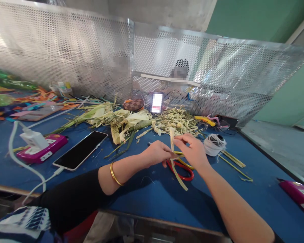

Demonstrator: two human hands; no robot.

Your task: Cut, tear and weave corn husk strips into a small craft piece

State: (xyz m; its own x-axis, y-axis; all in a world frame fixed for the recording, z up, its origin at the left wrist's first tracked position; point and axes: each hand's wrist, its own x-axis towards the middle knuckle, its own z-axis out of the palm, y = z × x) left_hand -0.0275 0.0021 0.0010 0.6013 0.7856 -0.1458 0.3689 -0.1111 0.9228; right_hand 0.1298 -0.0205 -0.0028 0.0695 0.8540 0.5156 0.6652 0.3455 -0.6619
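Between my two hands, above the blue table, is a pale strip of dried corn husk (179, 179). My left hand (157, 153) is closed, pinching the strip near its middle, where a short piece crosses it. With thumb and fingers bent together, my right hand (192, 150) grips the upper part of the husk strip. Scissors with red and yellow handles (188, 175) lie on the table just under the hands, partly hidden by them. Past my hands lie a heap of thin husk strips (178, 123) and a pile of whole corn husks (116, 119).
A white string ball (214, 145) and thin stalks (234, 158) lie to the right. At left are a charging phone (81, 150) and a purple power strip (43, 148) with cables. A perforated metal screen (96, 50) closes the back; a person sits behind it.
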